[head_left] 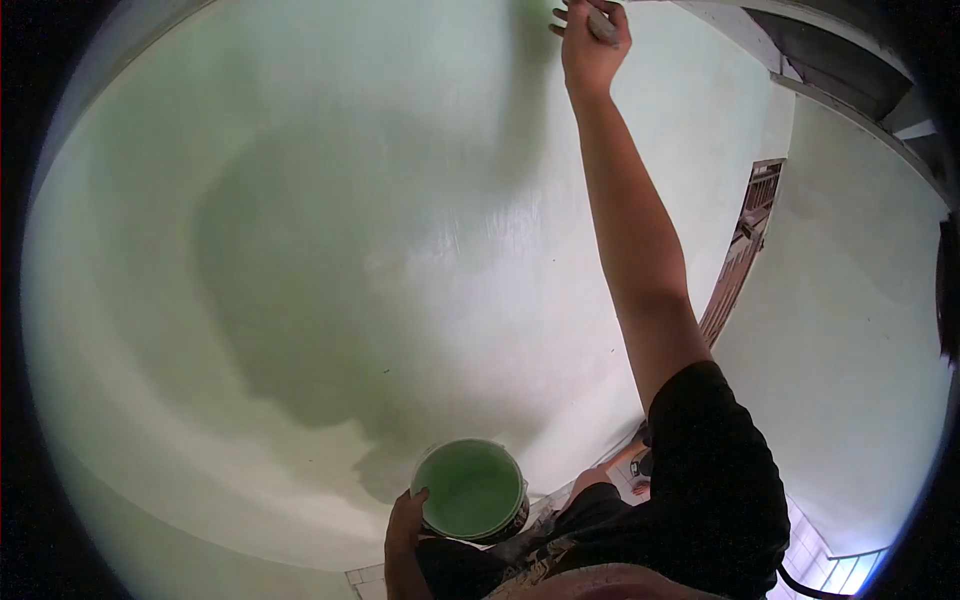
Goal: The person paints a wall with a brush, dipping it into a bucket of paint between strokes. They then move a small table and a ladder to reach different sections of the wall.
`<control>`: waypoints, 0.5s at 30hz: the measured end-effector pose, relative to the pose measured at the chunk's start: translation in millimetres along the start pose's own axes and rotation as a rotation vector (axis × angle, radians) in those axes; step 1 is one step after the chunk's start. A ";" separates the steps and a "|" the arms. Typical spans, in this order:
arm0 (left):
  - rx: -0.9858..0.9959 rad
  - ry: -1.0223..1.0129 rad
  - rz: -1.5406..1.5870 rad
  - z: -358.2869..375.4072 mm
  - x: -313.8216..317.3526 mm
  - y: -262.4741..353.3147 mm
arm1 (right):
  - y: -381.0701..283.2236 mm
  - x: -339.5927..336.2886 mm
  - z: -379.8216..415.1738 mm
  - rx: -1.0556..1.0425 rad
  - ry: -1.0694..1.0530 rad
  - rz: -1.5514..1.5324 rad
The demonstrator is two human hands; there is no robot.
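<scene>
At the lower middle, my left hand (405,520) grips the near-left rim of a round bucket (519,518), its thumb hooked over the edge. Light green paint (468,488) fills part of the bucket. My right arm is stretched up high, and my right hand (592,50) is closed around a paintbrush (602,26) at the top edge of the view. Only the greyish handle end shows; its bristles are out of frame. Behind the brush stands the pale green wall (330,200), with wet, shiny streaks near its middle.
A broad shadow of my head and arm falls on the wall. To the right, a brown grille (745,245) sits near the corner with a side wall (840,300). A dark recess (830,60) lies at the upper right. Floor tiles (808,545) and a bare foot (640,488) show below.
</scene>
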State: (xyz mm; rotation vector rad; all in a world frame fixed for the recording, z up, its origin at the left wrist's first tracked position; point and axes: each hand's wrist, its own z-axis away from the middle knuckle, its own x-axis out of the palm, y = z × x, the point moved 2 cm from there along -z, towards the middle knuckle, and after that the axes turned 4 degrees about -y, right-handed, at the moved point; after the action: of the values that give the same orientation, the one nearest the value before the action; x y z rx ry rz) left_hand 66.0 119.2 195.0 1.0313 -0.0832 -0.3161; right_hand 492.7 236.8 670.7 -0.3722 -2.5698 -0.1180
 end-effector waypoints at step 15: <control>-0.074 -0.043 -0.100 -18.1 -16.6 -28.6 | -14.5 -115.3 71.3 0.547 -0.222 0.753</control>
State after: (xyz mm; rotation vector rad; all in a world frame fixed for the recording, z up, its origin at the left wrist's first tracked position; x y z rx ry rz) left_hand 47.8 125.6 162.6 0.9568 -0.0582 -0.4290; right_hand 547.4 206.6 549.6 -1.1299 -2.3516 0.9107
